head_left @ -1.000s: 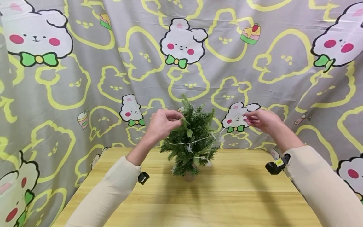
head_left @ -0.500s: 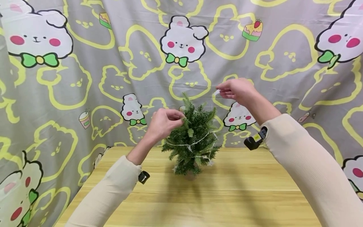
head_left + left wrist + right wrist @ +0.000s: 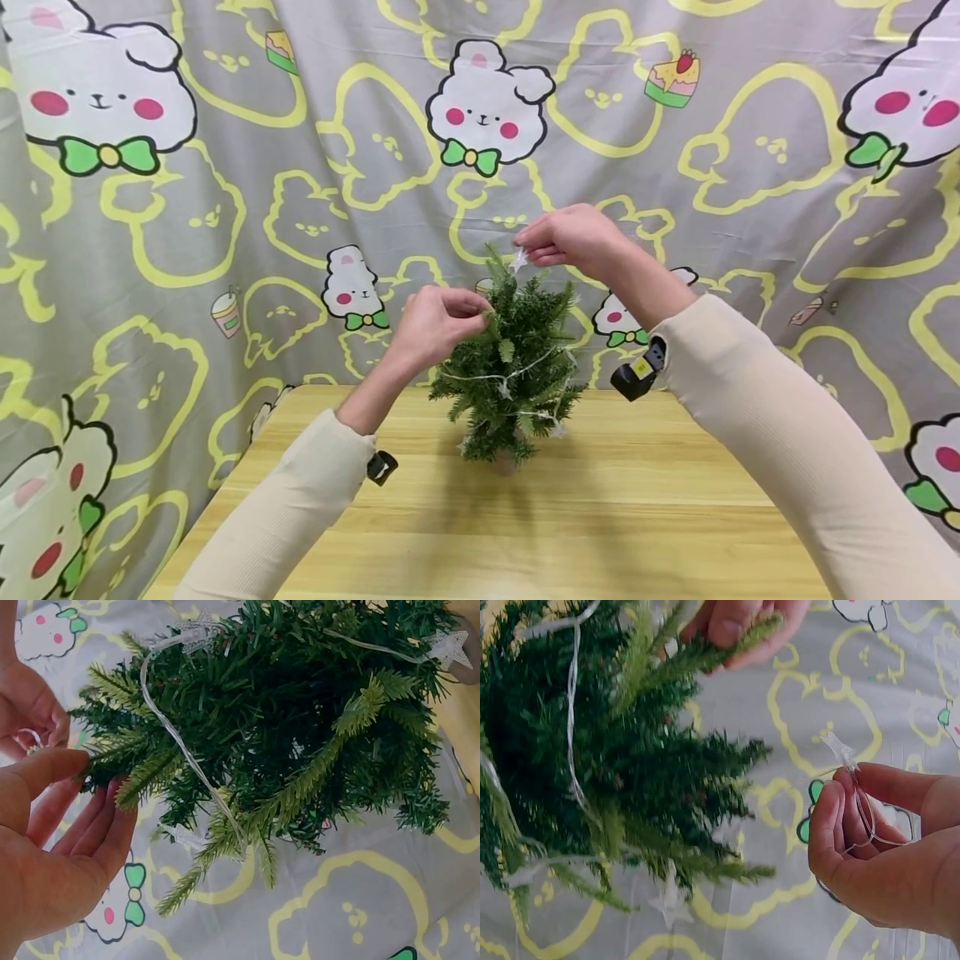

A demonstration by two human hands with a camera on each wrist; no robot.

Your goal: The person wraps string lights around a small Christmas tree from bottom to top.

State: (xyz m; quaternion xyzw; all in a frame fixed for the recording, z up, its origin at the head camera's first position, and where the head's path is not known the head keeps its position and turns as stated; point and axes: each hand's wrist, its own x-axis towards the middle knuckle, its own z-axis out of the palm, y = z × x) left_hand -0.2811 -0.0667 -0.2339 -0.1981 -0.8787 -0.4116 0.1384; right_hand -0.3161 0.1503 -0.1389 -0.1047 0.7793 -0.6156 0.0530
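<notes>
A small artificial Christmas tree [image 3: 525, 333] stands upright on the table, with a clear string of star lights [image 3: 176, 735] wound around its lower branches. At the tree's upper left, my left hand [image 3: 438, 325] pinches the tip of a branch [image 3: 705, 656] between thumb and fingers. My right hand [image 3: 577, 237] is beside the treetop, apart from the branches in the right wrist view. Its thumb and fingers pinch the light string by a star light [image 3: 841, 752], and a loop of wire [image 3: 870, 817] hangs around the fingers. Foliage hides part of the string.
The tree's base [image 3: 506, 463] rests on a wooden table [image 3: 600, 525]. Close behind hangs a grey curtain [image 3: 360, 125] printed with white rabbits and yellow outlines. Other star lights [image 3: 450, 649] hang from the lower branches.
My right hand has risen and moved left from the tree's right side to near its top, bringing the light string along. The left hand stays at its branch.
</notes>
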